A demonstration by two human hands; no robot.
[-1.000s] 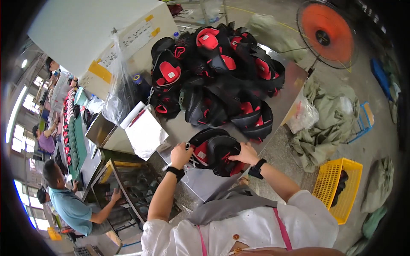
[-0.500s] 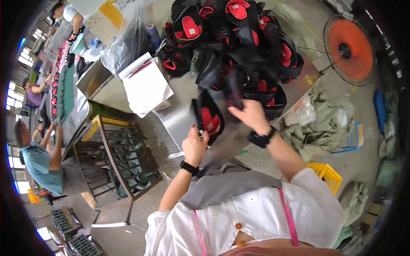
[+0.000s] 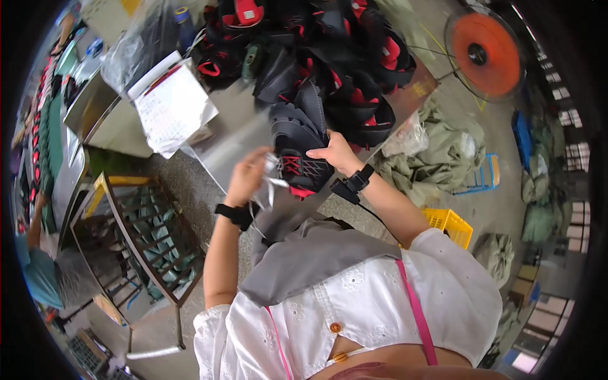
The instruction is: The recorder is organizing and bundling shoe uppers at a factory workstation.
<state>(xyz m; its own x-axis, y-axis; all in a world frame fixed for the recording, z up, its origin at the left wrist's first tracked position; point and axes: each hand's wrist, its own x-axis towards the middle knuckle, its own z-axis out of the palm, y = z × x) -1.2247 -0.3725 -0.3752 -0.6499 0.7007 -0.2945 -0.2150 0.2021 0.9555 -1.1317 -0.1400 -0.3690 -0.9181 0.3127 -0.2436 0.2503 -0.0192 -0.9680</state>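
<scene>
My right hand grips the right side of a black shoe upper, thumb on top. The upper is held over the metal table, its lacing with red and grey cords facing up and a red lining at the near end. Beside it on the left is my left hand, fingers pinched and slightly blurred. A white strip hangs at those fingertips; what exactly they hold is unclear. Beyond my hands lies a heap of black and red shoe uppers.
Papers on a clipboard lie at the table's left corner, with a dark bottle behind. An orange fan stands far right. Green cloth and a yellow crate are on the right floor. A metal rack stands left.
The right hand has brought an upper from the heap toward me, its laced side now showing. My left hand has moved off the upper it was at. The whole view has shifted.
</scene>
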